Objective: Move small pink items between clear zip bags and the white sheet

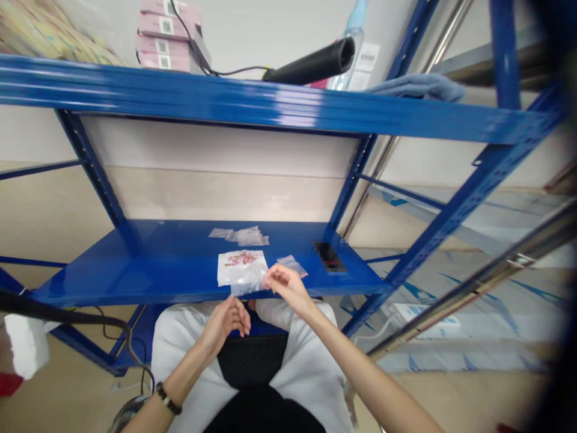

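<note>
A clear small plastic bag (247,284) is stretched between my two hands at the front edge of the blue shelf. My right hand (288,284) pinches its right side with the fingertips. At the bag's lower left corner is my left hand (228,317), fingers curled and tips closed on the corner. Just behind the bag, partly covered by it, lies a white sheet (224,269) bearing a cluster of small pink and gold pieces (242,258). Another small bag (292,264) lies beyond my right hand.
More clear bags (249,236) lie in a loose pile toward the back of the blue shelf (157,258). A dark, blurred object (330,257) rests at the right. Overhead, an upper shelf beam (225,99) carries pink boxes (164,36), a black tube (311,63) and a blue cloth (419,87).
</note>
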A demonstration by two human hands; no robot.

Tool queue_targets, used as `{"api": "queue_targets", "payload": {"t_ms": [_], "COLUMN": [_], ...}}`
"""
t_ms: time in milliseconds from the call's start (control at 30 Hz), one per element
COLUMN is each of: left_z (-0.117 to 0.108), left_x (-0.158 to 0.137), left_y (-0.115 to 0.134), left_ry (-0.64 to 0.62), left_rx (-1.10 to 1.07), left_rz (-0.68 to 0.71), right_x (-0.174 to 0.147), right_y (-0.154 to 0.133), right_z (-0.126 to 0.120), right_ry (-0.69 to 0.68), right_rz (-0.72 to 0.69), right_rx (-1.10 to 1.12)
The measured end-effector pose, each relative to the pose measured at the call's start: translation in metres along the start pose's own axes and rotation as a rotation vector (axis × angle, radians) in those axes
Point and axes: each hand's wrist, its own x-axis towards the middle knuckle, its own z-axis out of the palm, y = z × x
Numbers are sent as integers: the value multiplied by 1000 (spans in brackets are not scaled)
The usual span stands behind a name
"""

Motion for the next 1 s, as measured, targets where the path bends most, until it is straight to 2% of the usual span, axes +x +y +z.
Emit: {"api": "queue_targets", "payload": {"t_ms": [100, 200, 267, 367, 433, 600, 700, 833, 1000], "left_z": [1, 4, 5, 4, 1, -3, -3, -1, 3], "left_x": [-5, -9, -11, -9, -6, -3, -7, -10, -11], "left_y": [8, 9, 7, -1, -8, -22, -24, -21, -18], "left_ry": [-99, -217, -295, -394, -404, -178, -98, -98, -110], "left_rx": [-88, -55, 16, 188, 322, 695, 951, 1215, 1259], "left_rz": [-219, -339, -353, -291, -217, 125, 265, 335, 378], "right_x": [-44, -60, -62, -63, -66, -72, -75, -79, -82], "right_y": [5, 18, 25, 30, 29, 26, 28, 35, 39], "right_z": [12, 18, 22, 28, 30, 33, 36, 41, 45], "right_ry": [-236, -215, -161, -160, -188, -233, -235, -189, -77], "right_rz": [106, 78, 7, -110, -166, -252, -287, -325, -357], "right_rx": [6, -117, -221, -344, -415, -570, -607, -650, -658]}}
